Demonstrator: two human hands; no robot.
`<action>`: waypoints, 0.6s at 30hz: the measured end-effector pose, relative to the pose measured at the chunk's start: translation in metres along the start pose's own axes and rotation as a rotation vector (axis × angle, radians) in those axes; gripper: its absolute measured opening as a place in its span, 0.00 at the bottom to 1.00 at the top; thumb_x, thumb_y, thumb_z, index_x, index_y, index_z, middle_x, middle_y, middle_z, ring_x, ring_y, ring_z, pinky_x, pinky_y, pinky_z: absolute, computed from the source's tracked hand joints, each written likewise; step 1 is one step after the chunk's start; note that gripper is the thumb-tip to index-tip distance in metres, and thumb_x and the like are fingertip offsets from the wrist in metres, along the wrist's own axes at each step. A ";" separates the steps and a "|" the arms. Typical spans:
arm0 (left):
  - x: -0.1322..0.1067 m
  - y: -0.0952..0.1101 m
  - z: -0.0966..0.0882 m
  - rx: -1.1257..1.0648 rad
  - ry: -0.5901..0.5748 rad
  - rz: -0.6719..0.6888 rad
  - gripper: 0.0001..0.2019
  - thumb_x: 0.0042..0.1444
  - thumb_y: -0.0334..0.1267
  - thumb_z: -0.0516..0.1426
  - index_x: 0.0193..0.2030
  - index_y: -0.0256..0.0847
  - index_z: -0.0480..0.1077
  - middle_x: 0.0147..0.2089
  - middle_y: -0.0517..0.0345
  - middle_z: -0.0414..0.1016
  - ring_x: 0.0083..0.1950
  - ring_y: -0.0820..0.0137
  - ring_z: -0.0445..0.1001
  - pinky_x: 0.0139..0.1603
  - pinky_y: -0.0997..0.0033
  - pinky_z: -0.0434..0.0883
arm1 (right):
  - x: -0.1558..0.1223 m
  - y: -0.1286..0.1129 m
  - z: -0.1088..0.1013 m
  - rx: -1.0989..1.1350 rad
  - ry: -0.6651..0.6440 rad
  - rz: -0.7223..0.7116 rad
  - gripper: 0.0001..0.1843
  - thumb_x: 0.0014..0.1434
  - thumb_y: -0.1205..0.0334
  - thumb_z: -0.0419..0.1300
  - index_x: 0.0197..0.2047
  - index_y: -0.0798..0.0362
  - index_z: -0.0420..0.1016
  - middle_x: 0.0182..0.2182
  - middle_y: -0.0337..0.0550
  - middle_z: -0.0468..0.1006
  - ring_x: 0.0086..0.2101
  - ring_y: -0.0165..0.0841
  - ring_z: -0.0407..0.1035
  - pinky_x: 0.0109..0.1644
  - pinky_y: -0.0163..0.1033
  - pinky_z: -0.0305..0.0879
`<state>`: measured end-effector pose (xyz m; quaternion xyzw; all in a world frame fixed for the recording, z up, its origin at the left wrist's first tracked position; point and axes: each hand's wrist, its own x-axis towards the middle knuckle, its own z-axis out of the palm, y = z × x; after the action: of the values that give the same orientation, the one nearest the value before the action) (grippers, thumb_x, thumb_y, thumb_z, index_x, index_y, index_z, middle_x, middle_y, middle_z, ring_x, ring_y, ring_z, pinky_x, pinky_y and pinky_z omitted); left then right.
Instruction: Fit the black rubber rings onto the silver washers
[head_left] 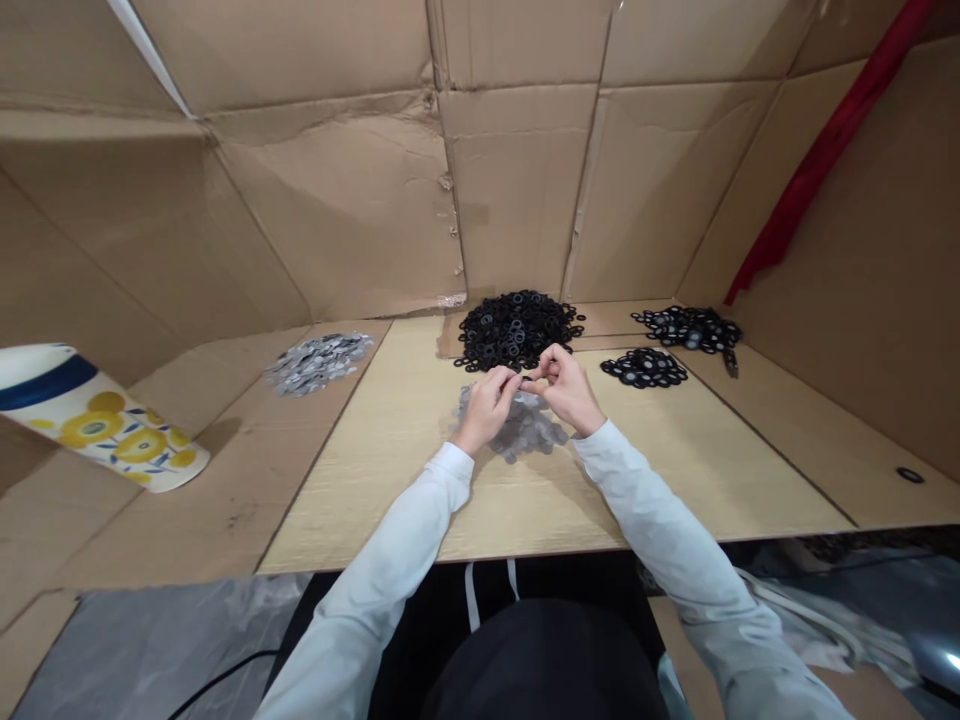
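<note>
My left hand (486, 405) and my right hand (566, 388) meet over the middle of the board, fingertips pinched together. Between them is a small black ring (526, 379), gripped from both sides; whether a disc sits in it is too small to tell. Right under my hands lies a loose heap of translucent greyish discs (517, 430). Just beyond my fingers rises a large pile of black rings (517, 325). To the right are a cluster of black rings with pale centres (643, 368) and a second such cluster (694, 328).
A pile of silvery-grey discs (319, 362) lies at the left. A white cylinder with yellow flowers (112, 425) leans at far left. One black ring (910, 475) lies alone at far right. Cardboard walls (517, 180) enclose the pale board (360, 500); red cloth (825, 150) hangs at right.
</note>
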<state>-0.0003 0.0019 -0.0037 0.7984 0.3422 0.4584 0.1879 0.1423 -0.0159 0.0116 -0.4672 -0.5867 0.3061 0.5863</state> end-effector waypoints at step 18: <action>0.002 -0.001 0.006 -0.202 -0.001 -0.137 0.17 0.59 0.49 0.46 0.27 0.40 0.61 0.25 0.61 0.61 0.29 0.73 0.60 0.32 0.73 0.59 | -0.002 -0.004 0.009 0.328 -0.111 0.157 0.22 0.37 0.56 0.67 0.31 0.50 0.59 0.24 0.31 0.67 0.26 0.26 0.64 0.34 0.36 0.64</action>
<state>0.0050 0.0041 -0.0066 0.7503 0.3478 0.4764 0.2984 0.1328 -0.0179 0.0130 -0.3921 -0.5220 0.4679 0.5957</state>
